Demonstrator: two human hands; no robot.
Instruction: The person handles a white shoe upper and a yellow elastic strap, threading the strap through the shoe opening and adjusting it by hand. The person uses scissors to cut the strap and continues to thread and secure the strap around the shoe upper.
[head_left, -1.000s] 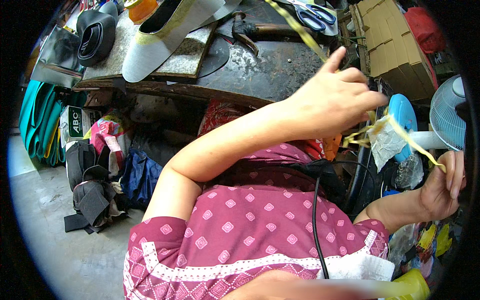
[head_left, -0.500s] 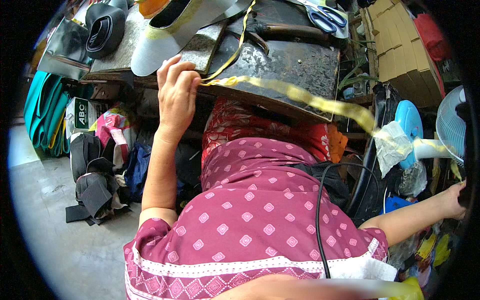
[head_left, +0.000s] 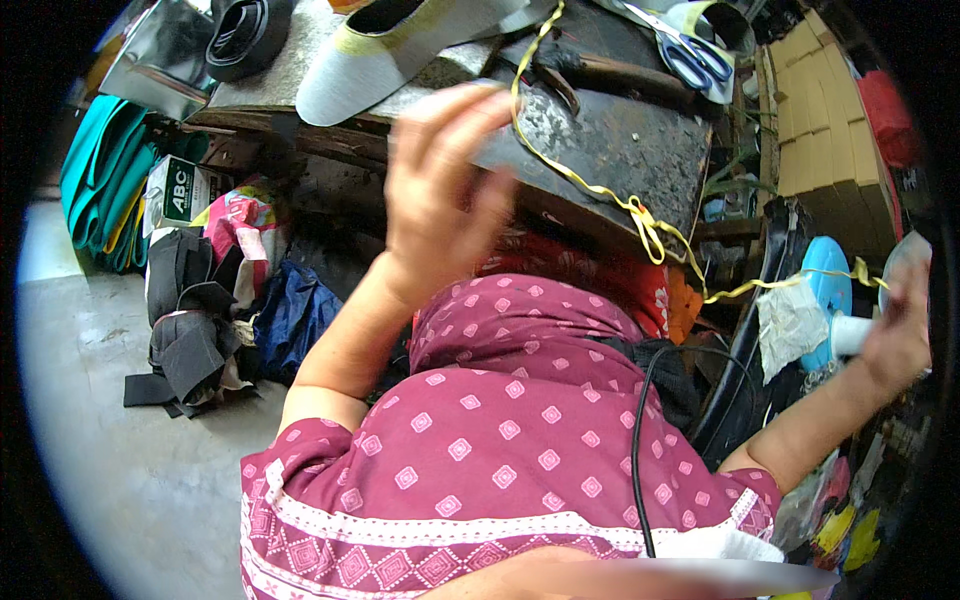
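Note:
A thin yellow ribbon runs down from the top of the worktable, over its front edge, and off to the right. It has a loose loop partway along. My left hand is raised in front of the table edge, motion-blurred, with fingers stretched and thumb apart. Its fingertips are close beside the ribbon; I see nothing held. Far right, my right hand is up by the ribbon's right-hand stretch, in front of a fan. Its fingers are blurred and partly cut by the picture's rim, so whether it grips the ribbon is unclear.
On the worktable lie a grey shoe upper, a hammer, blue-handled scissors and a black roll. A blue-and-white fan stands right, by stacked cardboard. Black scraps are piled left.
My left hand has come off the ribbon, opened and moved right. My right hand has risen. The ribbon, stretched and blurred before, now hangs slack with a loop. The view has shifted slightly.

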